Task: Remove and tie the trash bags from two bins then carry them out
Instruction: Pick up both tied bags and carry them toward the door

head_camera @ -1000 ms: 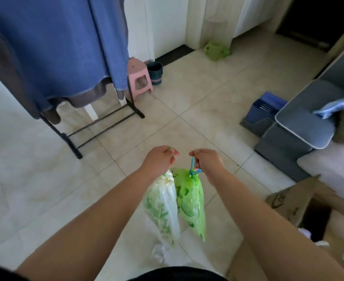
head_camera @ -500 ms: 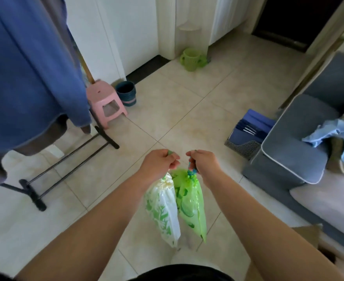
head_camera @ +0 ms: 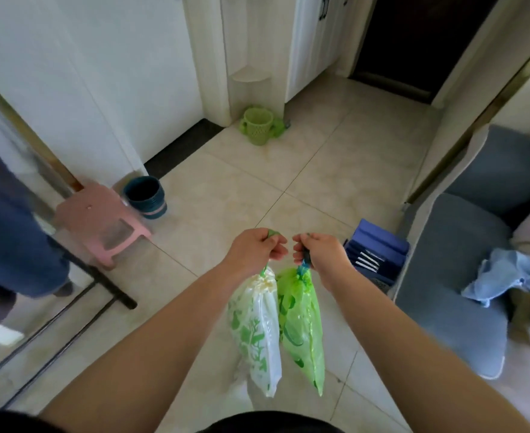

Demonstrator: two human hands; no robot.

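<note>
Tiled floor (head_camera: 226, 189) is running ahead toward a dark doorway (head_camera: 413, 42). Left hand (head_camera: 254, 251) is gripping the white bag (head_camera: 257, 326), right hand (head_camera: 323, 254) the green bag (head_camera: 302, 320); both hanging lengthwise below fists, touching.

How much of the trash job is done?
Done: the green bin and blue bin show no bags, and both bags are cinched. In hand: left hand holds the white bag, right hand the green bag. Left: carrying them out.
</note>
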